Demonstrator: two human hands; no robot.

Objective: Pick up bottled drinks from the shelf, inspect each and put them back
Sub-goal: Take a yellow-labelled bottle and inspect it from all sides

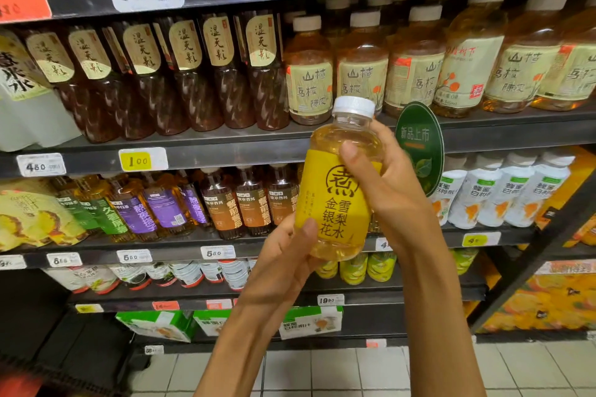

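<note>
Head view shows us looking over the yellow bottle (338, 184) in front of the shelf (225, 142), left hand (283, 255) and right hand (383, 184) both gripping it, so next we should put it back.

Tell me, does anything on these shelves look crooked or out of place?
Mostly tidy. The dark tea bottles on the upper shelf appear to lean, perhaps only lens distortion. The yellow-label bottle is off the shelf, held by the left hand and right hand. No spills.
</note>
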